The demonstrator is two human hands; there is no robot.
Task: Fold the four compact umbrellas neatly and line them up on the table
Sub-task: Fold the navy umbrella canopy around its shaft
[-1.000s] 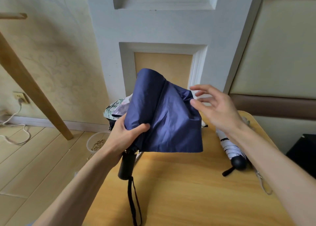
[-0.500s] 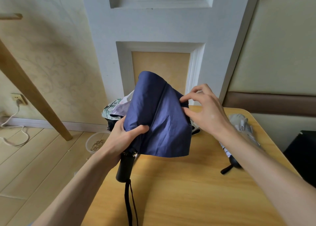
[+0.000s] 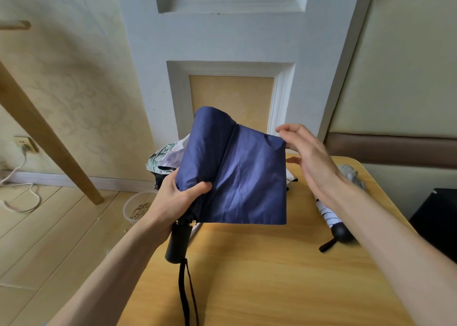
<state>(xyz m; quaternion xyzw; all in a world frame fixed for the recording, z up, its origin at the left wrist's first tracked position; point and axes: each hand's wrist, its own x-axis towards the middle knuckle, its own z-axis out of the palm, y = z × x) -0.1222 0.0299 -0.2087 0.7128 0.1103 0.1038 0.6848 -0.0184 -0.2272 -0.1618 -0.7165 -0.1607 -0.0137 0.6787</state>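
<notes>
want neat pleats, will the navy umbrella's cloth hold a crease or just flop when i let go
Likely floppy: the navy umbrella cloth wrinkles softly where the left hand grips it. Its sheen suggests slick fabric, so pleats may slide.

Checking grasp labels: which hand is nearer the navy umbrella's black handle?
Left. The left hand grips the navy umbrella directly above the black handle; the right hand is up at the canopy's far right corner.
</notes>
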